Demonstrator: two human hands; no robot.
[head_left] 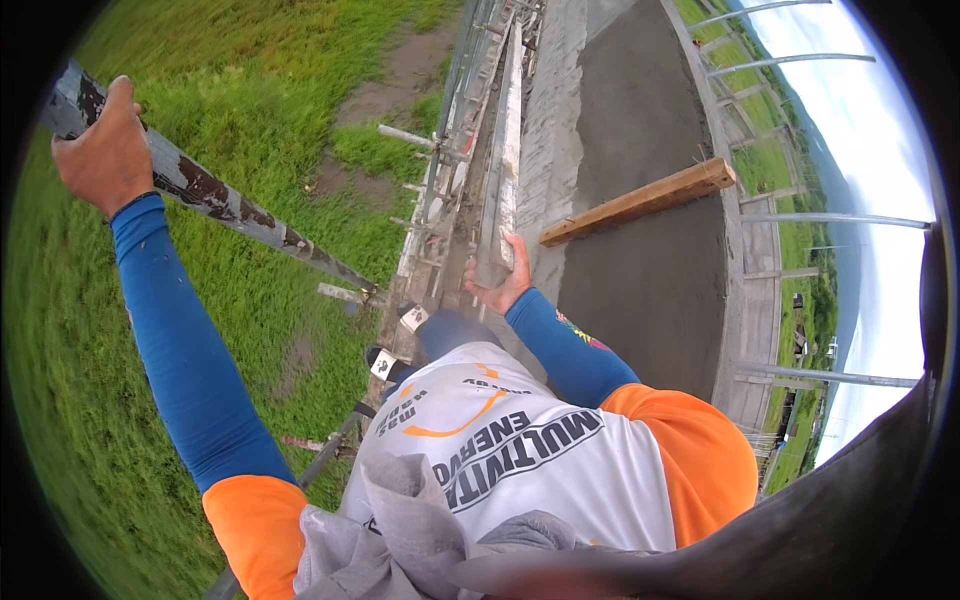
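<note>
1. Left hand [108, 150]: raised, out at far left, fingers wrapped around a metal pipe [225, 205]; firm hold.
2. Pipe: peeling paint, dark and pale patches, runs slanting from upper left down toward the walkway [462, 240], over grass [270, 110].
3. Right hand [507, 288]: in front of my body, fingers half curled at the near end of a long pale bar [513, 120], thumb on the other side. Bit blurred, can't tell how tight.
4. Bar: stretches away from me, roughly along the walkway, beside the rough pale concrete strip [548, 110].
5. Wooden plank [640, 204]: lies right of the bar, apart from my right hand, reaching across dark grey cement [640, 300].
6. My feet [384, 362]: low, by the walkway's grass side.
7. Sleeves [190, 340]: blue on both forearms, orange above.
8. Far right: metal poles [835, 218] sticking outward past the concrete edge.
</note>
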